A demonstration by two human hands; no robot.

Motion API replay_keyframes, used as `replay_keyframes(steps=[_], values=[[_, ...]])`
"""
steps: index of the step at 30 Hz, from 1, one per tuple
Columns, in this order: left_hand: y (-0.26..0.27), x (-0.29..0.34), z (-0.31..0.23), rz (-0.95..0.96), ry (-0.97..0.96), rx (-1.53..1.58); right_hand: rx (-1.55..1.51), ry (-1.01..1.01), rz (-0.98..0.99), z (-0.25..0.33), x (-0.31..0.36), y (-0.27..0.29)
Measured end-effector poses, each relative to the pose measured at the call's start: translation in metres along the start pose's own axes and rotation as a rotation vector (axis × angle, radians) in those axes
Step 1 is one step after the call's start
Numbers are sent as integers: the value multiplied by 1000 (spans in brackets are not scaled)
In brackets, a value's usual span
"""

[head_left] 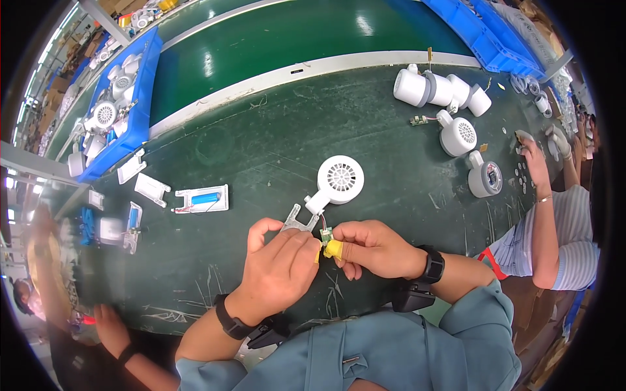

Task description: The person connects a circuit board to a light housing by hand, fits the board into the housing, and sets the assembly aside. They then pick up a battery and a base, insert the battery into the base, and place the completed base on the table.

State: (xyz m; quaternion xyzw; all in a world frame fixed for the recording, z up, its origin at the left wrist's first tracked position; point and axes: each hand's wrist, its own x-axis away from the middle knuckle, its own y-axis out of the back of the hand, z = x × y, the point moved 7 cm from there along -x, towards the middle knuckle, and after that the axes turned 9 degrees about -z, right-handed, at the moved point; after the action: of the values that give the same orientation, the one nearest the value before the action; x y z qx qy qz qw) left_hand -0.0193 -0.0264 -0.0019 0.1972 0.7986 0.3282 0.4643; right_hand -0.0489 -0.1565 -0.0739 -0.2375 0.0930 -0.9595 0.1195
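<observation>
My left hand (277, 268) is closed around a pale forked plastic housing (298, 217); its far prongs stick out past my fingers. Between thumb and fingers, my right hand (375, 249) pinches a small green circuit board (327, 234) close to the housing. Yellow wrapping covers the right thumb tip, and a bit of yellow also shows at the left hand's fingertips. Thin wires run from the board to the neck of a white round fan head (341, 178), which lies just beyond my hands with its slotted grille up. My fingers partly hide the board and the housing.
At left lie a white handle half with a blue battery (204, 199) and an unfilled handle half (152, 189). A blue crate (147, 98) holds several fan parts. More fan heads (459, 135) stand at right, near a co-worker's hand (536, 163). A green conveyor (274, 45) runs beyond.
</observation>
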Motion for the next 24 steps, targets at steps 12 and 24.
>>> replay_keyframes(steps=[12, 24], values=[[3, -2, -17, 59, -227, -217, -132, -99, 126, -3, 1, 0], [-8, 11, 25, 82, 214, 404, 168, 173, -35, 3, 3, -4]])
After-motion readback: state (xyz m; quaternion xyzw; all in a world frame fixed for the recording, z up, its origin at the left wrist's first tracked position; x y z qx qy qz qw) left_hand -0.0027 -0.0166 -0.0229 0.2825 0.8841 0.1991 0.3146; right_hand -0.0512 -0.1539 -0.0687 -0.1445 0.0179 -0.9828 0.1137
